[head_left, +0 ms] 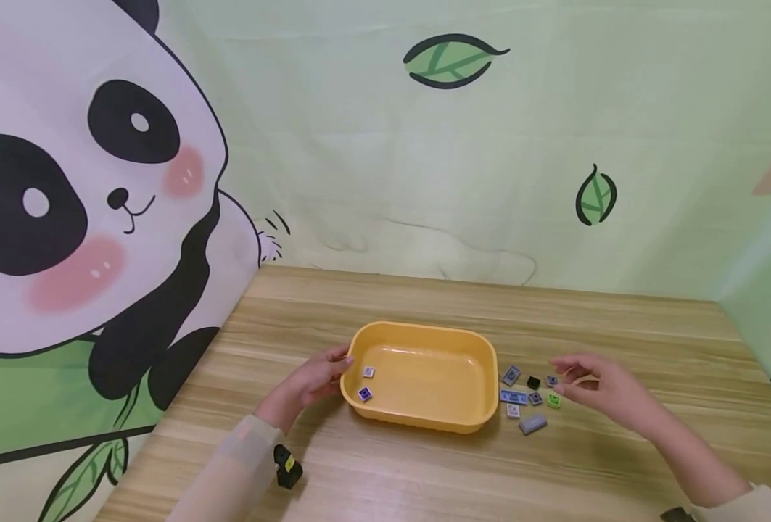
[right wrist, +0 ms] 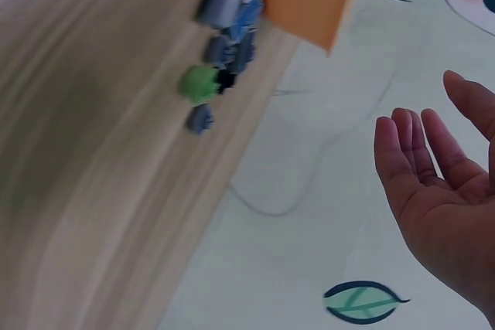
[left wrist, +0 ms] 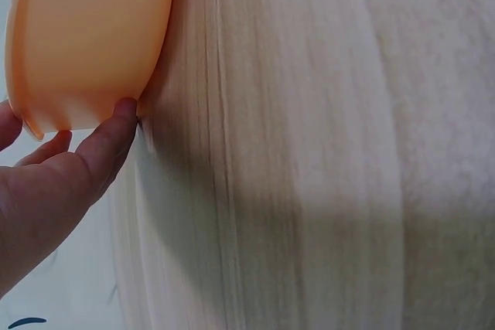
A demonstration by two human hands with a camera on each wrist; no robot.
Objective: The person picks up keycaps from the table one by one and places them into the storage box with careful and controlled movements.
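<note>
My left hand (head_left: 320,375) grips the left end of a yellow plastic tray (head_left: 424,420), thumb at the rim and fingers against the outer wall. The left wrist view shows these fingertips (left wrist: 124,110) on the wall. Inside the tray, near that end, lie a white keycap (head_left: 368,372) and a purple keycap (head_left: 365,394). My right hand (head_left: 610,391) hovers with loosely bent fingers just right of several loose keycaps. Nearest it are a grey-blue keycap (head_left: 551,380) and a green keycap (head_left: 553,400). Nothing shows between its fingers in the right wrist view.
Beside the tray's right end lie a black keycap (head_left: 533,382), a long blue keycap (head_left: 513,396), a white one and several greyish ones, including a grey keycap (head_left: 533,424) at the front. The wooden table (head_left: 385,478) meets a panda-printed cloth backdrop (head_left: 359,145).
</note>
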